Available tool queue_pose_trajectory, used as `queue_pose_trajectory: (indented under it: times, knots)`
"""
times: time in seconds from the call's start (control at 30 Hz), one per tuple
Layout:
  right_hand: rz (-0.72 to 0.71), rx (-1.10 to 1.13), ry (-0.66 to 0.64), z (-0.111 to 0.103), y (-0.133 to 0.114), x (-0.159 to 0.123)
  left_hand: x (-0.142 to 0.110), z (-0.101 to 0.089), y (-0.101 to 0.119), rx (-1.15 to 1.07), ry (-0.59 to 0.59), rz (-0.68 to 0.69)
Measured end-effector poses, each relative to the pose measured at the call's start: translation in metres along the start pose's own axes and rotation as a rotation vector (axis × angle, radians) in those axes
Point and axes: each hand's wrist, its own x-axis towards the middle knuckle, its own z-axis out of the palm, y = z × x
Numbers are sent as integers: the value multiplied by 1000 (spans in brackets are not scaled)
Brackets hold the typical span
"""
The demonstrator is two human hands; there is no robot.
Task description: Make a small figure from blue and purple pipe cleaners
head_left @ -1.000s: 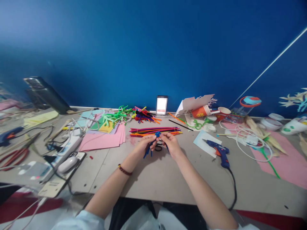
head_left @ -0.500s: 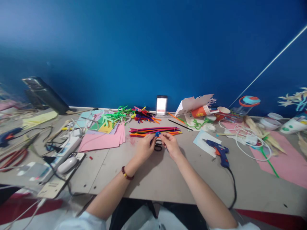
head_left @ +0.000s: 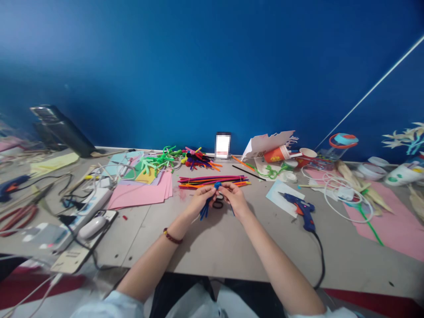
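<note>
Between my fingertips is a small curled knot of blue pipe cleaners (head_left: 217, 185), its loose ends hanging down by my left palm. My left hand (head_left: 201, 198) pinches it from the left, and my right hand (head_left: 235, 197) pinches it from the other side, with one blue end poking out below. Black-handled scissors (head_left: 218, 203) lie on the table just under my hands, partly hidden. Right behind my fingers lies a bundle of pipe cleaners (head_left: 212, 180) in pink, orange, black and purple.
A blue glue gun (head_left: 304, 211) rests on the right beside light-blue paper (head_left: 276, 193). Pink paper sheets (head_left: 142, 194), a power strip (head_left: 88, 216) and a white mouse (head_left: 92, 227) are on the left. A phone (head_left: 223, 145) stands against the blue wall, near shaped pipe cleaners (head_left: 198, 160).
My left hand rolled over the blue pipe cleaners, covering their hanging ends, then turned back so they show again. My right hand kept its pinch almost in place.
</note>
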Motion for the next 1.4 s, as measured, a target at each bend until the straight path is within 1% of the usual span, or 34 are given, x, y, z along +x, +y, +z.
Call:
queue_pose_trajectory:
  times: [0.13, 0.23, 0.3, 0.33, 0.43, 0.47, 0.53, 0.57, 0.67, 0.73, 0.8, 0.9, 0.97, 1.13, 1.23, 1.3, 1.4]
  knots:
    - [8, 42, -49, -1, 1, 1, -1, -2, -1, -117, -84, -54]
    - [10, 54, -46, -1, 2, 0, 0, -2, -1, -93, -92, -51]
    - [1, 49, -14, -1, 1, 1, 0, -1, -3, 38, -33, 1]
    - [-5, 46, 3, 0, 1, 1, 1, 0, -4, 137, 22, 52]
    - [-21, 39, 33, 0, 1, 2, 0, 0, -8, 507, 218, 287]
    - [-21, 37, 35, 0, 1, 2, -1, 0, -9, 624, 257, 366]
    - [-15, 32, 44, 1, 1, 1, -3, -1, -10, 815, 288, 489]
    - [-11, 25, 51, 2, 1, 1, -4, -1, -11, 883, 281, 519]
    - [-7, -16, 80, 2, 1, 1, -5, -2, -10, 973, 259, 531]
    - [-15, -52, 74, 1, 1, 2, -4, -2, -10, 934, 250, 502]
    - [-20, -77, 42, 0, 2, 3, -1, -3, -10, 821, 239, 453]
    - [-19, -92, -7, -3, 2, 4, 4, -5, -9, 579, 207, 323]
    - [-19, -94, -13, -3, 1, 4, 5, -6, -8, 437, 176, 233]
    - [-14, -66, 26, -1, -2, 1, 3, -7, 1, 166, 83, 65]
    - [16, -31, 2, -1, -3, 1, 1, -7, 4, 21, 22, -53]
    - [40, -6, -26, -1, -3, 1, 1, -8, 4, -55, -32, -97]
    - [43, 18, -59, -2, -1, 2, 1, -8, 3, -117, -89, -110]
